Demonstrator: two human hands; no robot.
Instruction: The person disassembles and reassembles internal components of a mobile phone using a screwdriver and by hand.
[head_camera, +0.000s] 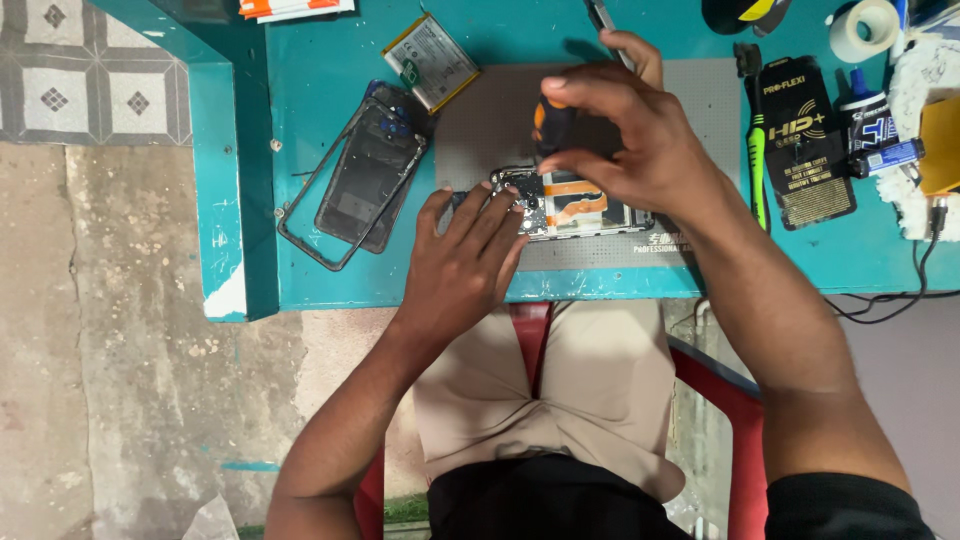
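Observation:
An opened phone with its insides showing lies on a grey work mat on the teal table. My left hand lies flat on the phone's left end, fingers spread. My right hand is above the phone, closed around an orange-and-black screwdriver that stands upright with its tip down on the phone. The phone's right half is partly hidden by that hand.
A black phone back cover and frame lie to the left of the mat, a flat battery behind them. At the right are a green-handled brush, a black flat packet, a tape roll, a small bottle, cables.

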